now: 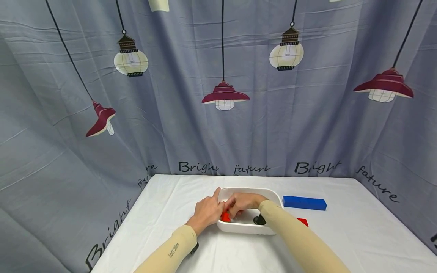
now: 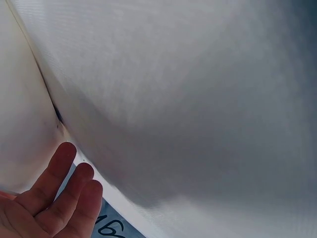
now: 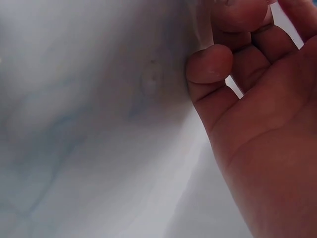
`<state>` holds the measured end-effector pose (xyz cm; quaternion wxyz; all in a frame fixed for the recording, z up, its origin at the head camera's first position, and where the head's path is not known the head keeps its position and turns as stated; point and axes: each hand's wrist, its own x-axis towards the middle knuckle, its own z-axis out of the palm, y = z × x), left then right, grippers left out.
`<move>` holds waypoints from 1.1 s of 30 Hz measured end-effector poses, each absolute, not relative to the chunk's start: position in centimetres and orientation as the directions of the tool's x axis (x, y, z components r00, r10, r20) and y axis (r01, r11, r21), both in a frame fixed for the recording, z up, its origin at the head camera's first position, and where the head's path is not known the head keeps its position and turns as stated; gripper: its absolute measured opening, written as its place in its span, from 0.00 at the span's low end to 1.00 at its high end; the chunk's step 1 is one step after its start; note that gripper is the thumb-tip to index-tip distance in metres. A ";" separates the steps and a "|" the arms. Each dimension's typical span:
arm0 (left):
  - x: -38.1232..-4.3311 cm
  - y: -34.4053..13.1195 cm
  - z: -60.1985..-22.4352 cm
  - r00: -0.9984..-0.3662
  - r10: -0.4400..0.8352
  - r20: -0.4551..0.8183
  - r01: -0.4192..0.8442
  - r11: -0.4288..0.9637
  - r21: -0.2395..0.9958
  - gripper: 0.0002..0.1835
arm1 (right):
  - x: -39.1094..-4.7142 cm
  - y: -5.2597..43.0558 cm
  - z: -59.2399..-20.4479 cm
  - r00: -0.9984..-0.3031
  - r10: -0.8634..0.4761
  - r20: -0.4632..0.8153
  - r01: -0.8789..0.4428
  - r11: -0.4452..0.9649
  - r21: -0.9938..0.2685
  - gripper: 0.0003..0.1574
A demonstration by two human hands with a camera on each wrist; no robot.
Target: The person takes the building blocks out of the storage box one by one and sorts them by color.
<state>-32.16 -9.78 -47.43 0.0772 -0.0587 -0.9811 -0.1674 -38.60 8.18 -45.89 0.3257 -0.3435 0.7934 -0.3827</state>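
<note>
A white rectangular plastic tub (image 1: 244, 228) stands on the table. My left hand (image 1: 207, 209) lies at the tub's left rim, index finger pointing forward and thumb beside a small red piece (image 1: 225, 217). In the left wrist view its other fingers (image 2: 64, 198) look fairly straight. Reaching into the tub, my right hand (image 1: 244, 201) has its fingers bent down at the red piece and seems to grip it; the contact is hidden. The right wrist view shows curled fingers (image 3: 210, 64). A black item (image 1: 259, 220) lies in the tub, partly behind the right sleeve.
Right of the tub lies a long blue block (image 1: 304, 203). A red block (image 1: 303, 222) shows partly behind the right forearm. The white-covered table (image 1: 341, 235) ends at a grey-blue curtain (image 1: 246, 132) printed with lamps.
</note>
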 end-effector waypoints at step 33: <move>-32.0 -9.7 -47.1 -0.980 0.092 0.178 0.142 0.946 0.292 0.34 | -38.0 9.5 -44.8 -0.593 -0.764 -0.254 -0.378 0.543 -0.750 0.08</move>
